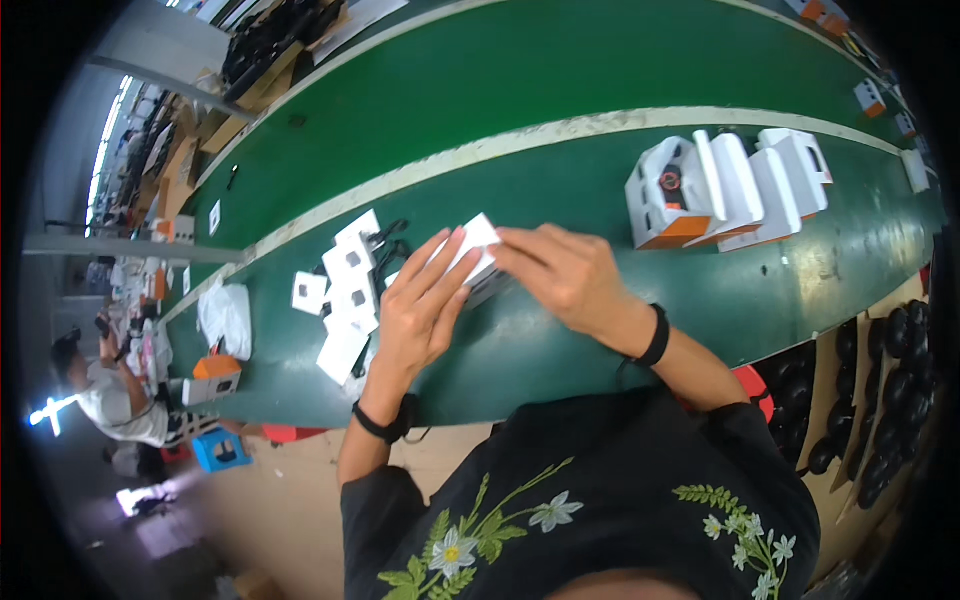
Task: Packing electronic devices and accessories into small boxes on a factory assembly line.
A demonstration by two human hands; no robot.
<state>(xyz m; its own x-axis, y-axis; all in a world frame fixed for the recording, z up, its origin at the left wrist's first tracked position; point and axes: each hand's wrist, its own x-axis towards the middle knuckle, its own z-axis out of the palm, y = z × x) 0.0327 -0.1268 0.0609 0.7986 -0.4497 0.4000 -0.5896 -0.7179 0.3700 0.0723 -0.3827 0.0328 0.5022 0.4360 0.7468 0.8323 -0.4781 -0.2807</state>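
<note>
In front of me at the middle of the green table is a small white box (480,233), partly covered by my fingers. My left hand (420,310) grips its left side, with the fingers laid along it. The thumb and fingers of my right hand (565,275) pinch its right edge near the top. Left of my left hand lies a loose pile of small white cards or flat packets (351,290), some with a dark square mark. Black cables (388,240) lie among them.
To the right stand several opened white and orange boxes (668,230), one with a dark round item inside. At left are a white plastic bag (226,318) and an orange and white box (213,378). A person (125,395) sits at the far left beside a blue stool (220,450).
</note>
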